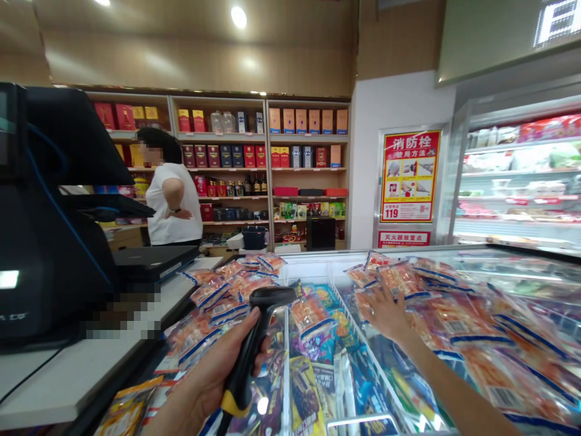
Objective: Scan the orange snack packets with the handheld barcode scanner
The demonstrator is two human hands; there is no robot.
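In my left hand (213, 357) is a black barcode scanner (254, 345) with a yellow band low on its handle, its head pointing to the right. My right hand (385, 312) reaches out over the packets on the right, fingers spread and touching a clear packet (365, 303) with orange-red contents. Many similar packets with blue edges lie around it, such as a packet (454, 321) with a barcode label. More of them make a pile (218, 297) left of the scanner. One packet (311, 315) rests in the middle, just beyond the scanner head.
Below the packets is a glass-topped freezer (287, 375) with coloured bags inside. At left a black checkout terminal (54, 230) stands on a white counter (49, 387). Beyond it stands a person in a white shirt (175, 203), before shelves of boxes (308, 156). A lit refrigerated case (517, 181) is at right.
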